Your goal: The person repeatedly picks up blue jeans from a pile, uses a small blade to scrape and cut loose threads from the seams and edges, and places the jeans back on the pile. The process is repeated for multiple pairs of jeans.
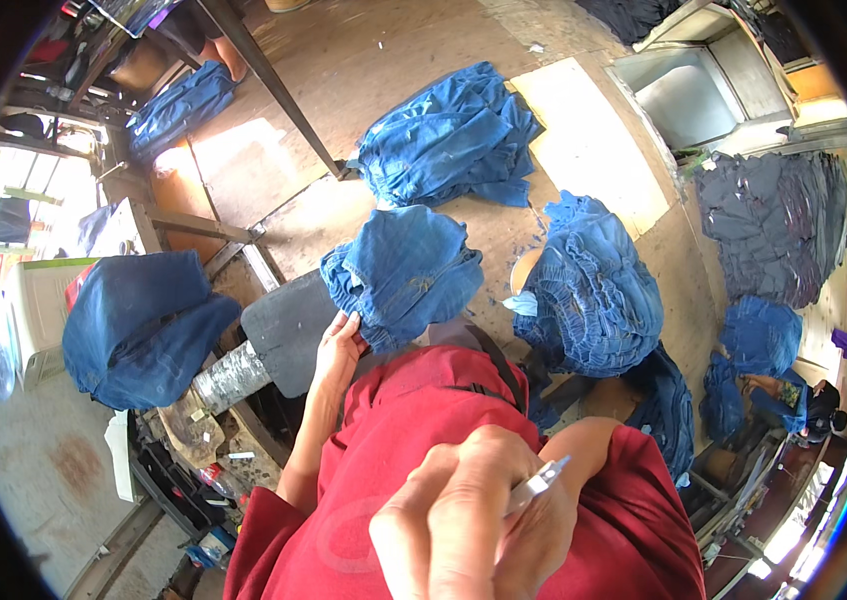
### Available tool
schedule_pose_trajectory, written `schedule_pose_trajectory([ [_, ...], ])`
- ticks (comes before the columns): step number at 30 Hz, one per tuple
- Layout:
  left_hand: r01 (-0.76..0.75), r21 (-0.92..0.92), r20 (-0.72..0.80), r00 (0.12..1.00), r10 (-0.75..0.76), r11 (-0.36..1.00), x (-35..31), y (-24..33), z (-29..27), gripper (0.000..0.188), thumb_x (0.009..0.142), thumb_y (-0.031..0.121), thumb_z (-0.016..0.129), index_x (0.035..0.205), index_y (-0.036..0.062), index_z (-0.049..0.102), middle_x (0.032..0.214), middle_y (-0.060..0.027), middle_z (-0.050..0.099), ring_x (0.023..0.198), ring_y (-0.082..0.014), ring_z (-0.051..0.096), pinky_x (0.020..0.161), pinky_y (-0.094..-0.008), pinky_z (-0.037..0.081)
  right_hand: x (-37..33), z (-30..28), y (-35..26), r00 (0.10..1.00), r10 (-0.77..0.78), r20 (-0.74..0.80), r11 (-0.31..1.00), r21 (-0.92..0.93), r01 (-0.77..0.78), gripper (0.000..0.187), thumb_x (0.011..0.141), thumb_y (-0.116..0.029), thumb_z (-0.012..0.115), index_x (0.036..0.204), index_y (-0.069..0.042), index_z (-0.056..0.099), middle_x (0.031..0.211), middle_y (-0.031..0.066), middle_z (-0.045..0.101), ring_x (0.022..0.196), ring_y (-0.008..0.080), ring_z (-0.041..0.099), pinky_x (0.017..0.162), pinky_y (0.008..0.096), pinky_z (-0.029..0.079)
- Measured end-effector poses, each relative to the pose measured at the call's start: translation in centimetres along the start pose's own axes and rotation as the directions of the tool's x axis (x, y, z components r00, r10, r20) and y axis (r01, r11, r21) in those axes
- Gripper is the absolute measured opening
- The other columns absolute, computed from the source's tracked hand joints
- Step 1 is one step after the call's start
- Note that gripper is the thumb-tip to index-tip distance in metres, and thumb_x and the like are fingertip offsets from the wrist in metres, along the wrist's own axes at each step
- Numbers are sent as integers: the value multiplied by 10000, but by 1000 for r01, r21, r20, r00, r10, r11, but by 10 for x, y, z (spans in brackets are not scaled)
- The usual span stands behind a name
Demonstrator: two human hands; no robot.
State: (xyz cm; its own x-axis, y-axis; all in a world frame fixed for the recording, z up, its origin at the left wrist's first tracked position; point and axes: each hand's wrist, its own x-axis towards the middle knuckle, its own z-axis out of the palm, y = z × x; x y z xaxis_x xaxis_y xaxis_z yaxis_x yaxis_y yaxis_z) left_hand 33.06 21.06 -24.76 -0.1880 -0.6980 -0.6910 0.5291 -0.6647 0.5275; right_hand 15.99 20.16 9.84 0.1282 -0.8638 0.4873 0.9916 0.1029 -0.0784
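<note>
My left hand pinches the edge of a blue denim garment, which is bunched up in front of my lap. Its waistband or hem is gathered, and its full shape is hidden in the folds. Close to the camera, my right hand is raised in front of my red top, its fingers curled around a small silvery metal tool. Only one short end of this tool shows past the fingers, so its exact kind is unclear. The right hand is well apart from the denim.
A heap of gathered denim stands at my right, and another denim pile lies ahead on the floor. Dark blue denim drapes at my left near a black board. Dark stacked garments lie far right, where another person sits.
</note>
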Motion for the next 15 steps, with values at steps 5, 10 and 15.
schedule_pose_trajectory([
  [5, 1, 44, 37, 999, -3, 999, -2, 0, -2, 393, 1119, 199, 607, 1468, 20, 588, 1374, -78, 716, 1190, -224, 705, 1084, -428, 538, -2, -2, -24, 984, 171, -57, 984, -47, -174, 216, 956, -56, 812, 1096, 94, 744, 1005, 220, 764, 815, 249, 730, 676, 342, 615],
  [10, -28, 354, 48, 999, 12, 935, -10, -2, 12, 414, 1144, 202, 589, 1550, 126, 574, 1400, -14, 694, 1157, -142, 661, 997, -347, 530, -41, -105, -84, 783, -13, -621, 631, -613, -476, 265, 1148, -181, 554, 1300, 7, 662, 999, 112, 731, 562, 19, 495, 482, 203, 365],
  [15, -293, 152, -120, 942, 312, 944, -23, -5, 14, 406, 1167, 257, 538, 1539, 95, 516, 1369, -64, 680, 1219, -194, 659, 1072, -415, 547, -113, -342, -153, 788, -277, -550, -333, -714, -616, 314, 1114, -213, 650, 1323, 4, 738, 1258, 107, 783, 940, 189, 696, 879, 367, 555],
])
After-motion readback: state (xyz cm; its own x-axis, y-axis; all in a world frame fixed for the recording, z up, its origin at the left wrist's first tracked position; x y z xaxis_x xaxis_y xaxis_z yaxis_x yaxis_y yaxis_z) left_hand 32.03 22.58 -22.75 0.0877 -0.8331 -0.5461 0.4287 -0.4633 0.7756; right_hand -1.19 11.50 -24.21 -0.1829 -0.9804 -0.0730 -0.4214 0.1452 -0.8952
